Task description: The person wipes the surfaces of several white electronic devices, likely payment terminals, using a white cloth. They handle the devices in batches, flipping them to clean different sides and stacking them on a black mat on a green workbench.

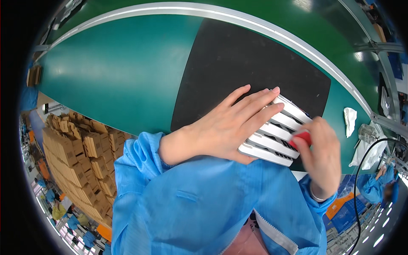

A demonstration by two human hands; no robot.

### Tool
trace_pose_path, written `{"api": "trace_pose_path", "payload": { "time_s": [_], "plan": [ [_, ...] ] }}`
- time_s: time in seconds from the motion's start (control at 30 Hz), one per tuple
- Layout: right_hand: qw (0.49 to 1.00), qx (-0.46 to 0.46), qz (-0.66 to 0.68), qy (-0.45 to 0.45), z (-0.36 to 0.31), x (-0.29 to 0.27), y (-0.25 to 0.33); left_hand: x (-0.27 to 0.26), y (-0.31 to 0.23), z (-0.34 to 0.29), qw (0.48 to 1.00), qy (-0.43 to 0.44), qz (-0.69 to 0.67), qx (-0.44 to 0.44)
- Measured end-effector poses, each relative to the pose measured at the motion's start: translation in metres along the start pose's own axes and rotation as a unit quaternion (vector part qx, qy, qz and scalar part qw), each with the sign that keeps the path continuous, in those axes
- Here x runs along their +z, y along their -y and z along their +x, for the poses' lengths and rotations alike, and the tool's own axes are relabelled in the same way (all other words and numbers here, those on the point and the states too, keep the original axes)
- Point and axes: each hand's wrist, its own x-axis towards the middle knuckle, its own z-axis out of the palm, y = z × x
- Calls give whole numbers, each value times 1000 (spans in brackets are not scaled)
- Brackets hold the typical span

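Note:
A white slatted part point(265, 151) with several parallel bars and dark gaps between them lies tilted close to my body. My left hand point(231, 121) rests spread over its left side, with fingers stretched toward the far edge and the thumb at the near end. At the opposite side, my right hand point(321, 155) pinches a small red piece point(302, 138) against or just above the bars. The fingers cover much of that piece, so its kind cannot be told.
Beneath the part is a black mat point(242, 59) on a green table point(123, 72). A metal rail point(204, 7) curves along the far edge. To the right lie a crumpled white cloth point(349, 121), a clear container point(368, 133) and a black cable point(356, 204). Stacked cardboard point(80, 161) stands at the left.

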Motion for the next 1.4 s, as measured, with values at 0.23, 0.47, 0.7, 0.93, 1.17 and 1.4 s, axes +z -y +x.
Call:
{"api": "trace_pose_path", "payload": {
  "time_s": [0.23,0.47,0.7,0.93,1.17,1.4],
  "plan": [
    [930,333,-108,-110,-134,-31,-160,2,-2,3,1000,-13,-4,13],
    [891,169,283,-313,-96,33,-104,7,7,3,998,4,-51,27],
    [946,-7,314,-76,-54,68,-60,9,7,7,994,27,-107,5],
    [970,9,205,-127,-53,79,-48,7,6,10,996,29,-86,0],
    [936,49,284,-204,-77,45,-94,11,10,11,997,22,-67,-3],
    [845,315,-180,-394,-106,39,-224,16,13,10,994,4,-112,-12]
  ]
}}
